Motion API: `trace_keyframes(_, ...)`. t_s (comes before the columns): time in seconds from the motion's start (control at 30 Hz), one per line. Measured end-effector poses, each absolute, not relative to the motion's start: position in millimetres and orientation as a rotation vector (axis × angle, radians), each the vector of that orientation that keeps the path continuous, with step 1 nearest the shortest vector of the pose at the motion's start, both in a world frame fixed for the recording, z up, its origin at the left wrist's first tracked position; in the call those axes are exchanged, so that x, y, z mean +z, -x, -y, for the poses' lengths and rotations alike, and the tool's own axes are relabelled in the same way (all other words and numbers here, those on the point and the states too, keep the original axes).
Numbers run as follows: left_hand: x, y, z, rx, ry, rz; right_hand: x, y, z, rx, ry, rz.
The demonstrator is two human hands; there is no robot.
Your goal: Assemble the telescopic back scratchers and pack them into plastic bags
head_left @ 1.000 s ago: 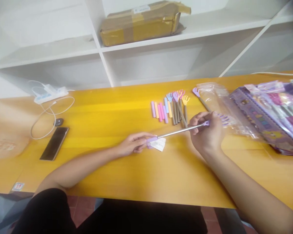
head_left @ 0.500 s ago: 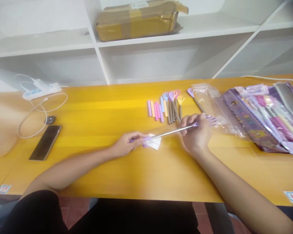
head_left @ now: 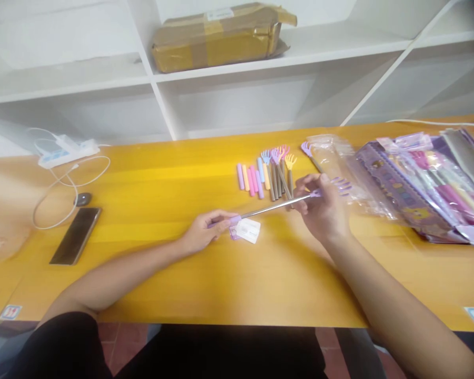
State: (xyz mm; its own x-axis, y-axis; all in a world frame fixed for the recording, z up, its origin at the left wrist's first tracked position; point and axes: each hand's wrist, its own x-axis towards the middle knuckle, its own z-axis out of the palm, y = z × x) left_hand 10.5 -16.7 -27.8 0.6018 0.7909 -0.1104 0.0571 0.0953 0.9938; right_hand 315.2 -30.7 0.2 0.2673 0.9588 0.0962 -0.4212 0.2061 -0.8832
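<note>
A back scratcher (head_left: 274,208) with a metal rod spans my two hands above the table. My left hand (head_left: 205,230) is closed around its purple handle, where a white tag (head_left: 248,230) hangs. At the other end, my right hand (head_left: 324,208) grips the neck just below the purple claw head (head_left: 341,186), which shows past the fingers. Behind the rod lie several back scratcher heads on metal rods (head_left: 277,173) in purple, blue, pink and yellow. To their left are loose coloured handles (head_left: 251,180). One more purple-headed scratcher (head_left: 310,153) lies behind my right hand.
On the right, a purple display box (head_left: 406,202) holds packaged scratchers, beside clear plastic bags (head_left: 339,152). A phone (head_left: 75,236), a mouse (head_left: 82,199) and a power strip (head_left: 69,152) with a white cable are on the left. A taped carton (head_left: 221,39) sits on the shelf.
My right hand has shifted slightly right and its fingers have loosened a little around the neck. The tag has swung flatter into view. My left hand keeps its hold on the handle.
</note>
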Motion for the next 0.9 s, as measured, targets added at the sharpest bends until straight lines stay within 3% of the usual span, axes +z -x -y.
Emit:
trace_keyframes(0.33,-18.9,-8.0,15.0,0.9,-1.788,-0.989,-3.5,-346.9,17.2,1.031,1.099,0.792)
trace_keyframes(0.9,-28.6,-1.2,13.4,1.109,-1.294,-0.969,-25.6,-324.4,21.8,1.051,1.139,0.967)
